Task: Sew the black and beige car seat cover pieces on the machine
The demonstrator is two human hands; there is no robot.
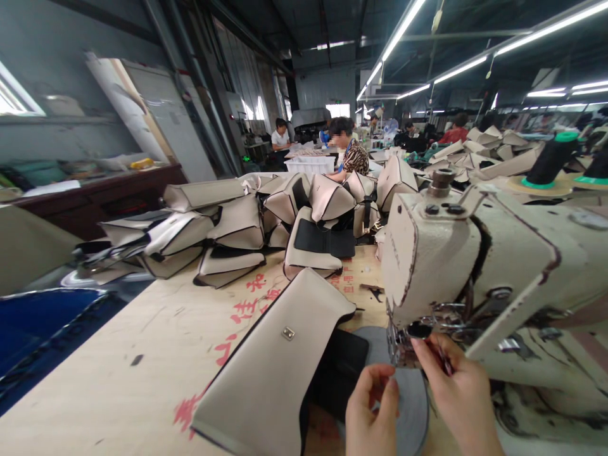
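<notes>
Right hand [451, 396] in tight pinch on thin dark strand [444, 360], maybe thread, at the needle end of a chipped cream metal sewing machine [427, 266]; left hand [373, 408] half-curled, empty. Soft, fiddly, best pinched close in.

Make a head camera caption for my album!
Left hand and right hand near a cream sewing machine and beige bag flap.

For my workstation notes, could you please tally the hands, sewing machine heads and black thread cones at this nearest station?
Bare hands, left hand and right hand: 2
Cream metal sewing machine head: 1
Black thread cones: 2
Total: 5
</notes>
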